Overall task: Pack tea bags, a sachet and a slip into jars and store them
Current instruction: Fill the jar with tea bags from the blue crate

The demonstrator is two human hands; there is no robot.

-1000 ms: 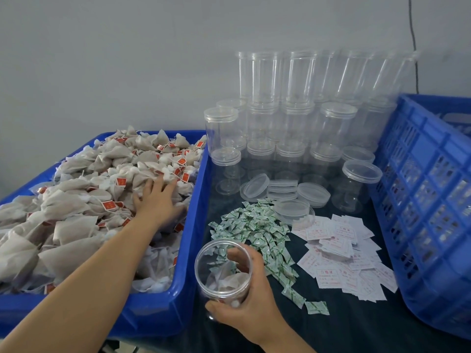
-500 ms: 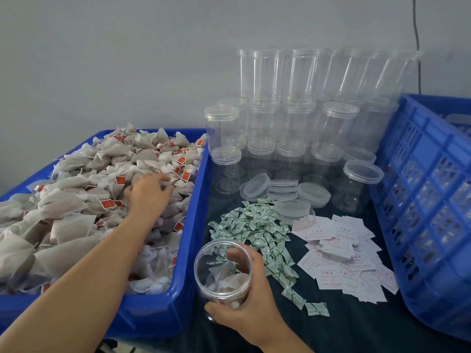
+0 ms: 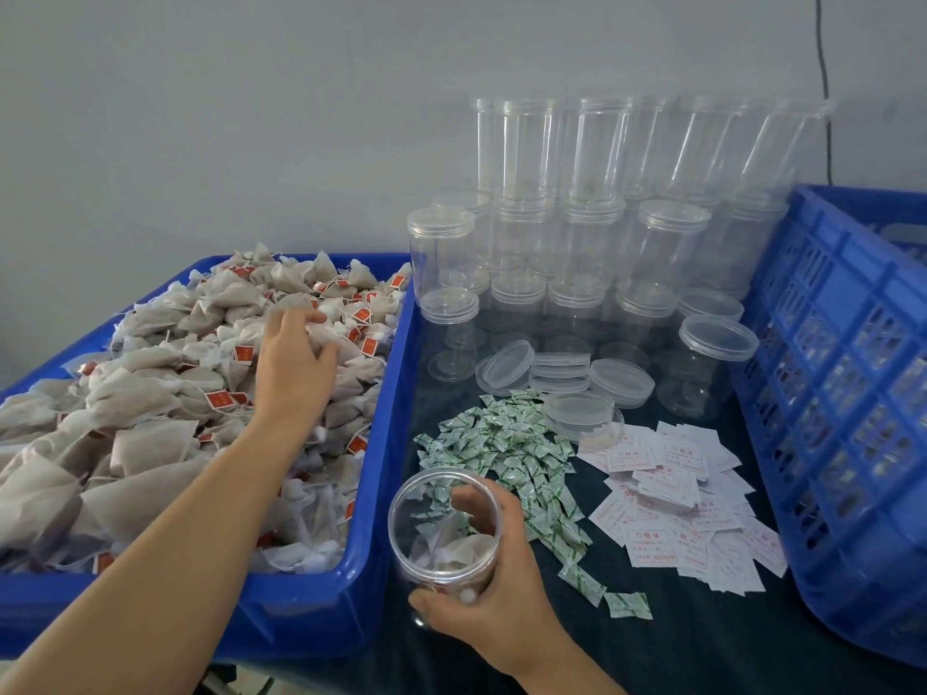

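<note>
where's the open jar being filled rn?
Head view, bottom centre: the open jar is held in the right hand, just right of the blue tub of tea bags and at the near edge of the green sachet pile.

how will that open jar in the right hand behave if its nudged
The open jar is tall, clear plastic and holds only a few tea bags, so it is probably light and apt to tip. On its side it would likely roll, being round.

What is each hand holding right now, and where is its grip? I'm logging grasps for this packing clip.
Right hand grips the open jar around its side wall. Left hand curls its fingers on a tea bag in the pile.
</note>
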